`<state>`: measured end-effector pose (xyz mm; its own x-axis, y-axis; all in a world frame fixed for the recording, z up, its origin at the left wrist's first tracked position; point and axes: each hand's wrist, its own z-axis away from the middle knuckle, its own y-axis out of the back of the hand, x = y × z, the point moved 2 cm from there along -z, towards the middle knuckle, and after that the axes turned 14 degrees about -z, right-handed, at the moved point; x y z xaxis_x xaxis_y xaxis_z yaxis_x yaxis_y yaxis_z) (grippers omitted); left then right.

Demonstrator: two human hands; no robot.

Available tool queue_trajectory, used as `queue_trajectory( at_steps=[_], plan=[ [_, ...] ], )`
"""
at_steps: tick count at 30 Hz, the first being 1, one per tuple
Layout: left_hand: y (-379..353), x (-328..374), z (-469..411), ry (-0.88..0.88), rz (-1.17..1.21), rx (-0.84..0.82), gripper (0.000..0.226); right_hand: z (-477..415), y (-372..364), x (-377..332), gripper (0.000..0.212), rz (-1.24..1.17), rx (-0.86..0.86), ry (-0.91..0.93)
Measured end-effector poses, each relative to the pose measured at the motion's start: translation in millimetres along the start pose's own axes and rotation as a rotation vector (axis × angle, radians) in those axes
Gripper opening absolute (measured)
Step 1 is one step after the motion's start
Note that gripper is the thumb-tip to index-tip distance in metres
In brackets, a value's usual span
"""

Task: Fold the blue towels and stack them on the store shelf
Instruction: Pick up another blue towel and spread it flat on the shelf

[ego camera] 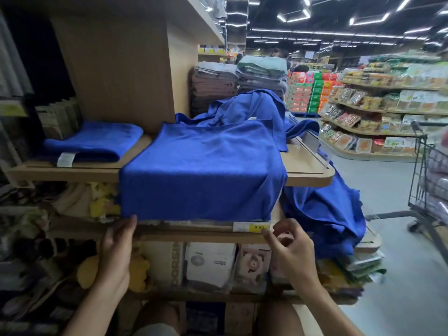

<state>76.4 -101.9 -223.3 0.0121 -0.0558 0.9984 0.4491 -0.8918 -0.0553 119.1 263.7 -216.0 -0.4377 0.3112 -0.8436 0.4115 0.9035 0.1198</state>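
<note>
A blue towel (201, 170) lies spread over the wooden shelf (308, 166) and hangs down over its front edge. My left hand (116, 253) reaches up, and its thumb tip touches the towel's lower left corner. My right hand (288, 246) hovers just below the lower right corner with loosely curled fingers and holds nothing. A folded blue towel (94, 141) sits on the shelf to the left. Behind and to the right, a heap of unfolded blue towels (322, 209) spills off the shelf's end.
A lower shelf (194, 235) with a yellow price tag (257, 227) runs under the hanging towel, with boxed goods (211, 263) beneath. Grey and green towel stacks (240, 78) stand behind. A shopping cart (429, 180) is in the aisle on the right.
</note>
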Motion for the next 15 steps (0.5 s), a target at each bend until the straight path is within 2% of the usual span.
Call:
queue_trajectory(
  at_steps=[3, 10, 12, 15],
  plan=[
    [0.2, 5.1, -0.4, 0.03, 0.072, -0.077, 0.033, -2.6, -10.5, 0.2, 0.04, 0.02, 0.077, 0.024],
    [-2.0, 6.2, -2.4, 0.013, 0.124, -0.085, 0.02, -11.4, -20.3, -7.8, 0.023, 0.173, 0.166, 0.069],
    [-0.3, 4.7, -3.7, 0.007, 0.138, -0.083, 0.016, -12.8, -16.1, -7.1, 0.015, 0.149, 0.177, 0.078],
    [1.6, 2.3, -6.2, 0.001, 0.141, -0.08, 0.015, -12.1, -9.8, -8.2, 0.007, -0.035, 0.115, 0.081]
  ],
)
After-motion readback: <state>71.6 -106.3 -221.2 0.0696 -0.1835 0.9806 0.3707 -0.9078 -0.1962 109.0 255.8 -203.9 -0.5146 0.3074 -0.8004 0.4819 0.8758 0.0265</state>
